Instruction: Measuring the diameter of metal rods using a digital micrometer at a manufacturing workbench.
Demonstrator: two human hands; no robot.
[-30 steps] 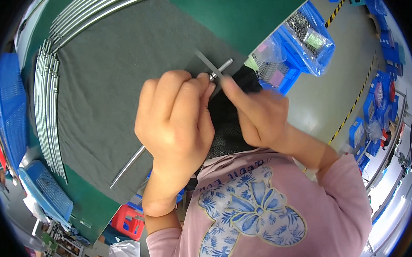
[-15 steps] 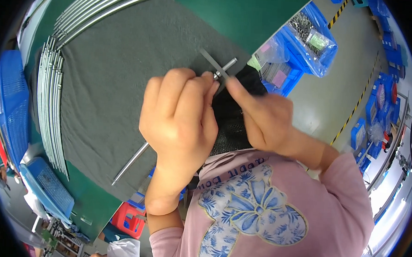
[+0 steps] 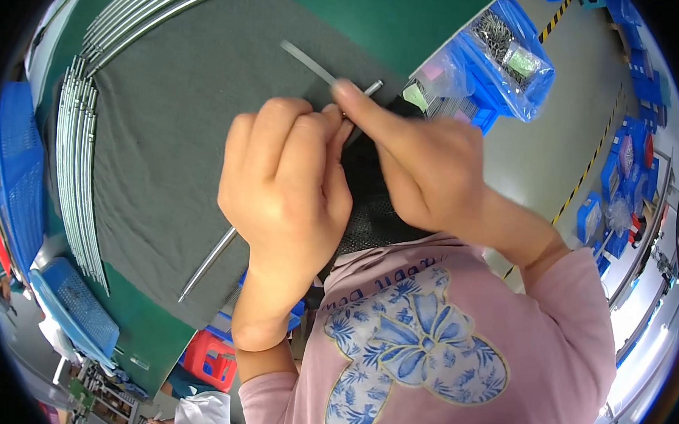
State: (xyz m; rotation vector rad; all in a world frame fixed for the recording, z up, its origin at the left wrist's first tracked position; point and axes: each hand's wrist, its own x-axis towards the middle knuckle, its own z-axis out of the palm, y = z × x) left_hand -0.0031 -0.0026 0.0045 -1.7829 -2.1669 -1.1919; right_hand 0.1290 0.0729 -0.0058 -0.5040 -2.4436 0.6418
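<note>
Rod (image 3: pixel 207 265) runs slantwise over the dark cloth (image 3: pixel 169 114), from near left to far right; its middle is hidden by my left hand (image 3: pixel 288 179). I judge it stiff, fairly light for its length and probably metal. Breakage seems unlikely, but the smooth surface may slip or roll under dry fingers. Recommended hold: pinch close behind the far right end, palm over the shaft to check rotation. My left hand is closed in this manner, fingers curled, thumb and forefinger together at the shaft.

My right hand (image 3: pixel 432 167) is closed on the strip (image 3: pixel 308 61), thumb laid along it; the underside of this grip is hidden. The strip points far left. It looks thin, flat, grey and likely rigid. I cannot tell whether strip and rod touch, as my thumb covers the crossing.

Appearance: round, slim, silver, with a bright highlight. The near left end appears to narrow to a tip; the far right end is blunt. Other rods (image 3: pixel 75 185) lie side by side at left.
</note>
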